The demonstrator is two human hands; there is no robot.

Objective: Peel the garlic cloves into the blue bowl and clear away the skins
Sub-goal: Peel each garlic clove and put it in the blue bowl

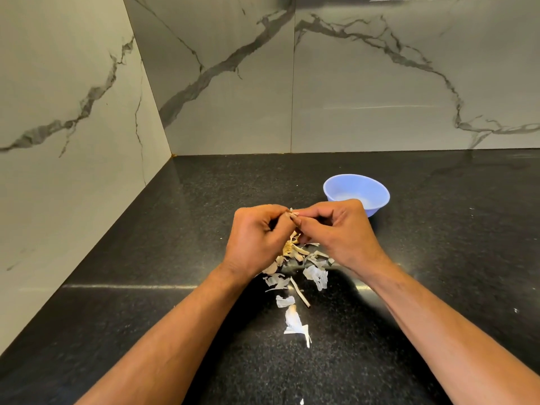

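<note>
Black desk (pixel 438 258) carries garlic skins (pixel 314 273) and blue bowl (pixel 356 192); left hand (pixel 258 239) and right hand (pixel 340 232) both grip-pinch a garlic clove (pixel 293 213).

Counter (pixel 438 258) open L & R; skins (pixel 295 276) litter centre, blue bowl (pixel 356 192) behind.

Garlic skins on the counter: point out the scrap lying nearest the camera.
The tiny white scrap at the bottom edge of the view, alone on the black counter, well apart from the main pile of skins below the hands.
</note>
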